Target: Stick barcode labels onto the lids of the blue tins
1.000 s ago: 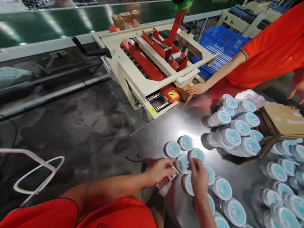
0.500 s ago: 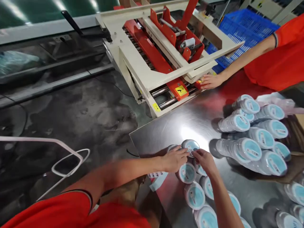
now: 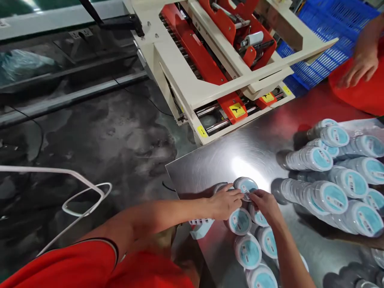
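Note:
A round clear tub with a pale blue lid (image 3: 248, 185) stands at the near left of the metal table, between my two hands. My left hand (image 3: 226, 204) has its fingers stretched out, with the tips touching the lid. My right hand (image 3: 265, 203) is closed in a pinch at the lid's near edge, on a small white label with dark print (image 3: 246, 196). The label is partly covered by fingers. Beneath my left wrist a sheet of small printed labels (image 3: 200, 221) shows at the table edge. Close below my hands stand more lidded tubs (image 3: 240, 221).
Stacks of tubs (image 3: 330, 197) lean over on the metal table (image 3: 210, 168) to the right. A cream and red machine (image 3: 192, 92) adjoins the table's far edge. Behind it are blue crates (image 3: 324, 56). A co-worker's hand (image 3: 361, 64) is at upper right.
The co-worker's hand has left the machine's edge and drawn back to the right. The view has shifted slightly. My hands keep nearly the same pose at the same lid.

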The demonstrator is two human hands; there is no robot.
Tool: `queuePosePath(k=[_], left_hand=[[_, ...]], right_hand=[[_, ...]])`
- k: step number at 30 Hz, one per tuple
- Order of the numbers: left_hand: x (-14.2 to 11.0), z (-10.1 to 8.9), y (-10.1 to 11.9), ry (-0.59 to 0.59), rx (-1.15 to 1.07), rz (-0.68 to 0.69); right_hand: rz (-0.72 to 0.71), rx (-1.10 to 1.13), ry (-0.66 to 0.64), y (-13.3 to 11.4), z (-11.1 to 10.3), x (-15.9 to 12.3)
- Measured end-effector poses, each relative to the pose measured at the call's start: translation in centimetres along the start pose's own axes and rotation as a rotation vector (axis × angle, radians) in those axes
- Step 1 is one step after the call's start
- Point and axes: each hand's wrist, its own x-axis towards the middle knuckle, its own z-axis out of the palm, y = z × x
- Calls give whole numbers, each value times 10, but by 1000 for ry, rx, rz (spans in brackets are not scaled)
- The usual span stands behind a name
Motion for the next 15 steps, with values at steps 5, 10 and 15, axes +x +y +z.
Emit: queuePosePath(k=[5, 10, 15], left_hand=[[2, -6, 1, -36, 142, 9], [9, -4, 5, -112, 313, 2], [15, 13, 5, -108, 357, -13]], right_hand=[[-6, -202, -4, 0, 0, 2], [6, -406, 39, -5, 5, 3], [64, -650, 187, -13, 7, -10]])
